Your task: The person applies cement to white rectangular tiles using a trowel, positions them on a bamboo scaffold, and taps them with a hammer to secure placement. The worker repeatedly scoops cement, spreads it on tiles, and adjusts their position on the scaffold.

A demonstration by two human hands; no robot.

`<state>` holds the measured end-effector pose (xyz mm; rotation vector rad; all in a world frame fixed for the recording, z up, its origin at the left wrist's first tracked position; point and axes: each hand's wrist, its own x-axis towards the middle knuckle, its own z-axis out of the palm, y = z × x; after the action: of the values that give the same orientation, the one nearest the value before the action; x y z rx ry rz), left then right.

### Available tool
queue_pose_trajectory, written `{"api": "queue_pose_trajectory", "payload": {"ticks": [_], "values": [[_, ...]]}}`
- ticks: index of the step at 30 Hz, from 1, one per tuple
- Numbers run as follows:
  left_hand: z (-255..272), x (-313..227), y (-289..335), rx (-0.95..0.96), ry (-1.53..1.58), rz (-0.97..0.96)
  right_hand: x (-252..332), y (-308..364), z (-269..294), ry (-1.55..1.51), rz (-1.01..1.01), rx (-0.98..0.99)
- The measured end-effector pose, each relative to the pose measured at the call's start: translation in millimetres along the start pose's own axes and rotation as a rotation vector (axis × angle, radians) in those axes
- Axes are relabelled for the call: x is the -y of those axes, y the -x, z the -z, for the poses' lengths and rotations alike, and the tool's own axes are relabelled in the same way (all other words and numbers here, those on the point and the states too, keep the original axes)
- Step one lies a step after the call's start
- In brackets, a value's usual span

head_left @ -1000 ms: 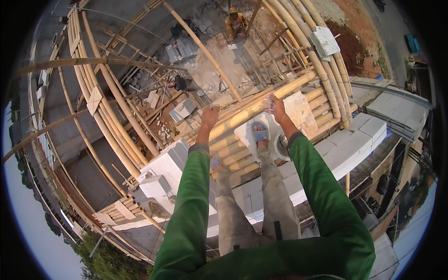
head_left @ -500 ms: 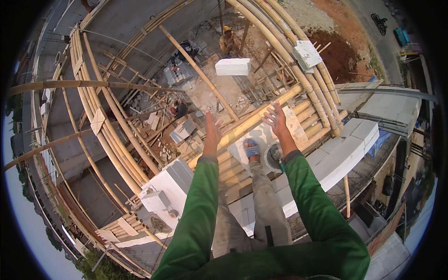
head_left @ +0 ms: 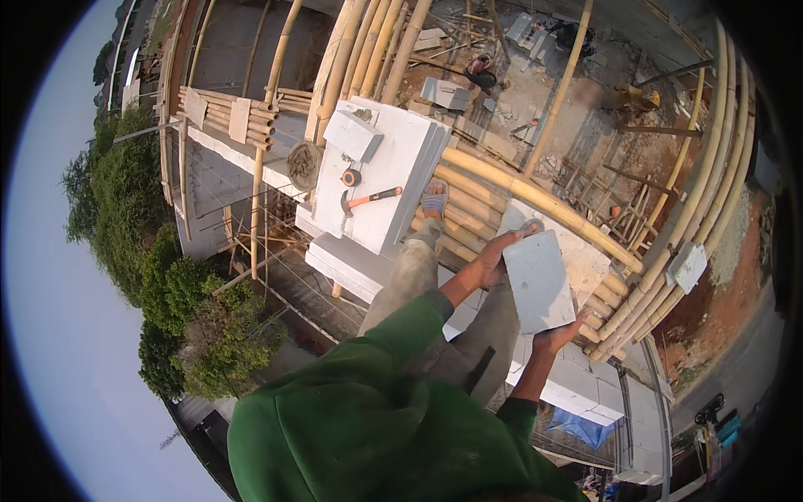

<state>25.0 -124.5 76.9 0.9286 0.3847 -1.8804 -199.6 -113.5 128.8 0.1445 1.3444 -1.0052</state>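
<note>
A pale grey lightweight block (head_left: 539,283) is held between both my hands, in front of my legs. My left hand (head_left: 492,259) grips its left edge, and my right hand (head_left: 559,333) holds it at the lower right corner. The fingers under the block are partly hidden. To the left, a claw hammer (head_left: 372,199) with an orange and black handle lies on a stack of white blocks (head_left: 393,159). Beside it are an orange and black tape measure (head_left: 351,177) and a smaller white block (head_left: 353,135).
My sandalled foot (head_left: 435,198) stands on bamboo poles (head_left: 473,205) high above a rubble-strewn floor. A bucket of mortar (head_left: 303,161) sits left of the stack. A block wall (head_left: 577,386) runs at lower right. A co-worker in yellow (head_left: 637,98) is below.
The block was in mid-air beyond my open, raised hands; now both hands hold it. My view has turned to the left, bringing the hammer and tape measure into sight.
</note>
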Motion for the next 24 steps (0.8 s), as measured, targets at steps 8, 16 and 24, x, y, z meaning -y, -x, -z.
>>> {"api": "queue_pose_trajectory", "payload": {"ticks": [8, 16, 24], "values": [[265.9, -89.5, 53.2, -0.604, 0.283, -0.4, -210.5, -72.7, -98.0, 0.584, -0.252, 0.332], [411.1, -247.5, 54.7, -1.627, -0.948, -0.675, -394.0, -161.0, -239.0, 0.183, -0.297, 0.336], [435.3, -280.2, 62.1, -1.567, -0.808, -0.233, -468.1, -189.2, -231.6, 0.836, -0.258, 0.385]]}}
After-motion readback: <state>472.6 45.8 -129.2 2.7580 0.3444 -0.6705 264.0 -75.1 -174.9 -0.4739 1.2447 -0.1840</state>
